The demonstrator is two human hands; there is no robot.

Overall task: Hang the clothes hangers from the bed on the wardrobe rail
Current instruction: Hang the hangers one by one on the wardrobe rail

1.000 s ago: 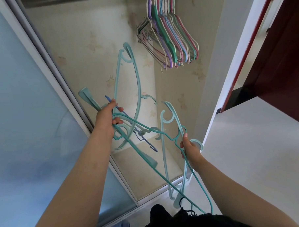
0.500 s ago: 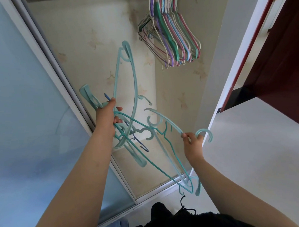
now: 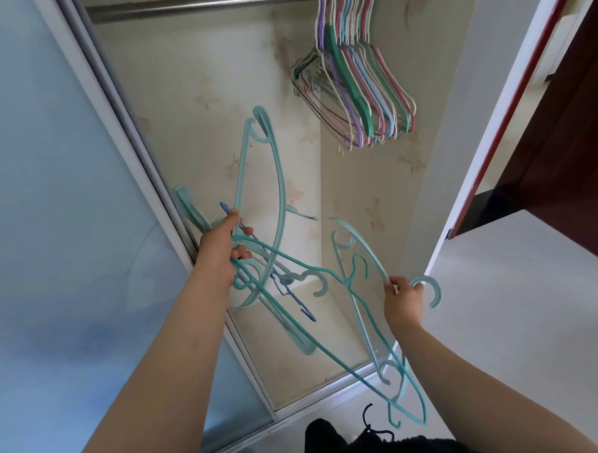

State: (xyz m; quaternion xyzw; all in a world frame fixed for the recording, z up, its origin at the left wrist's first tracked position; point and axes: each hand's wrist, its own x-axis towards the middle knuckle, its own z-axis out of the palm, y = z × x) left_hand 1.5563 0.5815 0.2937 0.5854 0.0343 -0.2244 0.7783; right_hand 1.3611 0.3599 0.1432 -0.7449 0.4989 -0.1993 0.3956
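My left hand (image 3: 223,250) grips a tangled bunch of teal hangers (image 3: 272,193), with a thin blue one among them, in front of the open wardrobe. My right hand (image 3: 402,300) pinches a pale teal hanger (image 3: 360,244) just below its hook (image 3: 430,290), to the right of the bunch. A thinner teal hanger (image 3: 330,355) stretches from the left hand's bunch down under the right hand. The metal wardrobe rail (image 3: 195,4) runs across the top. Several coloured hangers (image 3: 363,86) hang together at its right end.
A pale blue sliding door (image 3: 56,202) with its metal frame stands on the left. The wardrobe's white side panel (image 3: 458,151) and a dark red door (image 3: 568,146) are on the right. The wardrobe floor (image 3: 316,345) lies below the hangers. Dark clothing shows at the bottom edge.
The view has tilted up, bringing the rail into sight. My right hand has drawn the pale teal hanger to the right, away from the bunch. The left hand has stayed about where it was.
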